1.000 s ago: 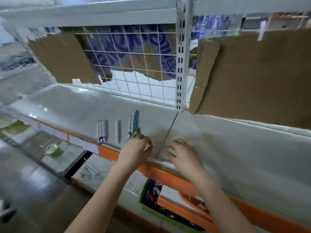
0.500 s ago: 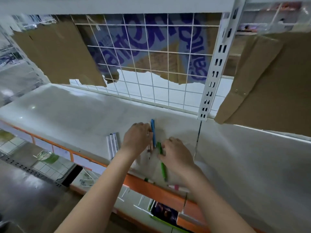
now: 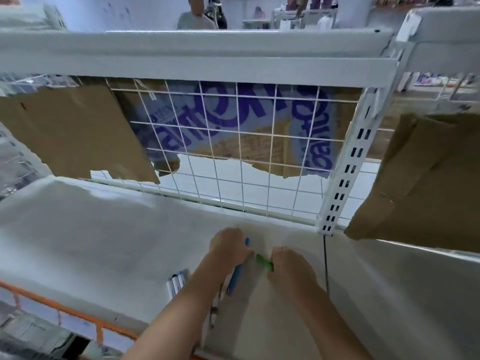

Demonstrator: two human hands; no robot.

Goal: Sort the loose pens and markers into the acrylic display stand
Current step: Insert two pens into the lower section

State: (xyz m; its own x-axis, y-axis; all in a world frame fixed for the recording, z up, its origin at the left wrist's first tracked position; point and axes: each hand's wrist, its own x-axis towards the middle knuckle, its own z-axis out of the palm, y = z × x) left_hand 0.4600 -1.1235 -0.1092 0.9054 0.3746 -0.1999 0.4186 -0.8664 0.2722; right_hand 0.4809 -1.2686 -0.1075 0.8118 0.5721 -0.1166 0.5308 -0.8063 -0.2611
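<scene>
My left hand (image 3: 228, 246) curls around a blue pen (image 3: 237, 275) and my right hand (image 3: 291, 266) grips a green marker (image 3: 263, 261), both low over the white shelf (image 3: 104, 242). Three white markers (image 3: 176, 283) lie side by side just left of my left forearm.

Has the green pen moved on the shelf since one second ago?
Yes. The green pen lay with the pens left of the shelf seam; now the right hand grips it, lifted closer to that seam.
</scene>
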